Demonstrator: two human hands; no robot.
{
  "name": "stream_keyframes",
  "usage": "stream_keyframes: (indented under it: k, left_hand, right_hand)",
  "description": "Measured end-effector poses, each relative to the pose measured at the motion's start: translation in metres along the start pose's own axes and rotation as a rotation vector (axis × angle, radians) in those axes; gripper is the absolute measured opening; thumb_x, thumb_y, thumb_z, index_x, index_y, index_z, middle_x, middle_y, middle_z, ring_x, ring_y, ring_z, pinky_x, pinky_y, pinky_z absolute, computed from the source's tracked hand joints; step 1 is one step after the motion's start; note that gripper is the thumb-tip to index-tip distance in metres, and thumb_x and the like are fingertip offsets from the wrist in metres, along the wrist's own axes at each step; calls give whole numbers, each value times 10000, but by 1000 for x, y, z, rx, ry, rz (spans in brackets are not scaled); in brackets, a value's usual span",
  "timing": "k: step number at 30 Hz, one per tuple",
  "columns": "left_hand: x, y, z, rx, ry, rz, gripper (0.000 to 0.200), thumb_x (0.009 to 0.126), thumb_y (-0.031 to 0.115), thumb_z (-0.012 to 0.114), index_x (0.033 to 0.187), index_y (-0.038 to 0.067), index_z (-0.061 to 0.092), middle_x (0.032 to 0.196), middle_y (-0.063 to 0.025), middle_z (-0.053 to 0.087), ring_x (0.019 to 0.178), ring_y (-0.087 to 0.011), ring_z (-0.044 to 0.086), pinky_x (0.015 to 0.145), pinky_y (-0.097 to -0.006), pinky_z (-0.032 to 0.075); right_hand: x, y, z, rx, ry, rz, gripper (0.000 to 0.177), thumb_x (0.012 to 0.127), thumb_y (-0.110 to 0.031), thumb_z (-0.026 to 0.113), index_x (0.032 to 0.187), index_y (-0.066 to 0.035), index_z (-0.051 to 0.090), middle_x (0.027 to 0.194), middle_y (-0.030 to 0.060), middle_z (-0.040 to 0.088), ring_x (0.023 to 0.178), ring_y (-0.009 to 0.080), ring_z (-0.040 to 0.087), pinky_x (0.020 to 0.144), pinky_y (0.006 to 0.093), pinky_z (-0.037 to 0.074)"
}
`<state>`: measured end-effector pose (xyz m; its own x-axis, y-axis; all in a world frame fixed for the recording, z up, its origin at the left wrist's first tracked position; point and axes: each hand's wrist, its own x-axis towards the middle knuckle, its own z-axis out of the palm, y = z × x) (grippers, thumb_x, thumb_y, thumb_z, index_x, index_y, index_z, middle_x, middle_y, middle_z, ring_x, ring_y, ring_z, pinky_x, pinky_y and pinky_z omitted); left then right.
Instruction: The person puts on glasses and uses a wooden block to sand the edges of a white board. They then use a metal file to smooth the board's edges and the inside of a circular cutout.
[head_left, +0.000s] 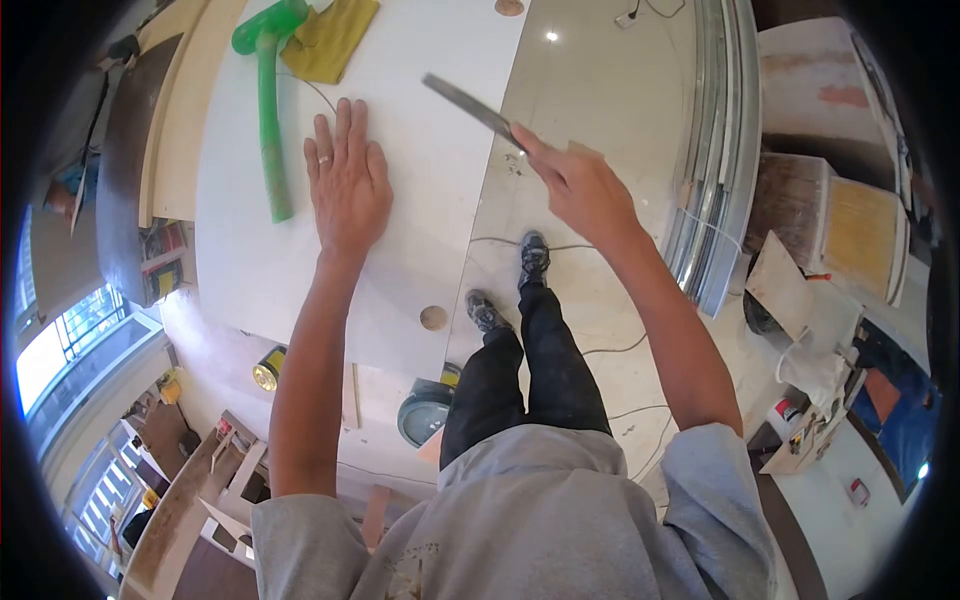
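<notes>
My left hand [350, 195] lies flat on a large white board [420, 230], fingers stretched out and pointing away from me. In my closed right hand [590, 195] is a long, flat metal file [465, 103]. Its far end reaches over the board's right edge, while the hand itself is beyond that edge, above the floor. Left of my left hand lies a green hammer [270, 130], its head toward the far side. A folded yellow cloth [335, 40] rests beside the hammer head. Near the board's right edge are round holes [433, 318].
Long metal profiles [710, 150] lie bundled on the right, past the tiled floor [590, 60]. A cable [625, 348] runs across the floor near my shoes [534, 258]. A tin [268, 370] and a round tub [425, 415] stand by the board's near end. Boxes [865, 235] sit far right.
</notes>
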<state>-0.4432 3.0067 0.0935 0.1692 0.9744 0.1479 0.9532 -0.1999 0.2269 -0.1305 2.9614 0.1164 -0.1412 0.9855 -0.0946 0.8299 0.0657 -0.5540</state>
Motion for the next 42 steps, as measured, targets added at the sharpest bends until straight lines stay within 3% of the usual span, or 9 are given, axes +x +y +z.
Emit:
stream_keyframes:
  k: [3,6,12,18,21,24,27,33,42]
  left_hand:
    - [1,1,1,15,-6,-8,604,1181,293,341,1760,126,370,1835,-111,344,1714,-408,217,1415,-527,112]
    - [1,0,1,36,3,-16,599,1183,293,341,1761,138,377,1834,-99,350,1715,-392,227,1414,-523,121]
    - [0,1,1,26,15,-11,588,1192,292,344,1761,156,392,1830,-85,368,1714,-370,246,1409,-516,142]
    - [1,4,-2,31,8,-21,586,1190,282,348,1761,155,392,1828,-86,371,1714,-376,244,1407,-518,142]
    - [-1,5,-1,36,-3,-18,592,1185,276,345,1763,148,380,1829,-92,365,1714,-384,237,1410,-521,133]
    - [3,4,-4,38,-17,-17,604,1174,263,346,1764,132,363,1831,-106,351,1713,-395,229,1414,-526,119]
    - [1,5,-3,30,-17,-9,599,1178,264,345,1763,138,373,1833,-100,351,1715,-387,228,1412,-523,127]
    - [3,7,-6,25,-11,-28,589,1187,268,340,1761,145,386,1833,-94,357,1719,-377,228,1409,-524,134]
    - [2,5,-3,29,4,-19,589,1192,274,335,1765,143,378,1836,-93,353,1717,-387,226,1407,-529,132]
  right_hand:
    - [-50,15,-14,127,-160,110,584,1087,-180,671,1609,-434,607,863,215,736,738,387,721,691,495,568]
    - [-48,26,-6,210,-87,-18,564,1091,-200,672,1604,-426,612,870,208,739,757,389,727,698,497,571]
    - [29,4,6,140,-25,-50,539,1096,-207,667,1595,-408,627,868,186,746,768,397,725,701,497,576]
    - [-56,32,-17,127,-77,9,524,1097,-214,666,1588,-395,635,833,190,729,767,412,722,703,503,582]
    - [-24,34,-10,111,-143,58,532,1093,-210,668,1591,-394,634,826,191,726,763,419,722,707,512,583]
    - [50,17,4,169,28,-56,540,1091,-211,669,1596,-399,627,817,188,721,759,424,721,710,520,581]
    - [52,13,-3,98,4,-30,546,1091,-198,666,1595,-403,627,820,186,720,763,414,726,713,520,581]
    - [-44,35,-27,103,-130,38,564,1086,-188,659,1604,-408,615,852,190,730,772,400,732,719,526,581]
    - [44,9,-5,142,-53,-48,573,1093,-191,647,1618,-418,601,822,175,712,760,416,726,724,521,587]
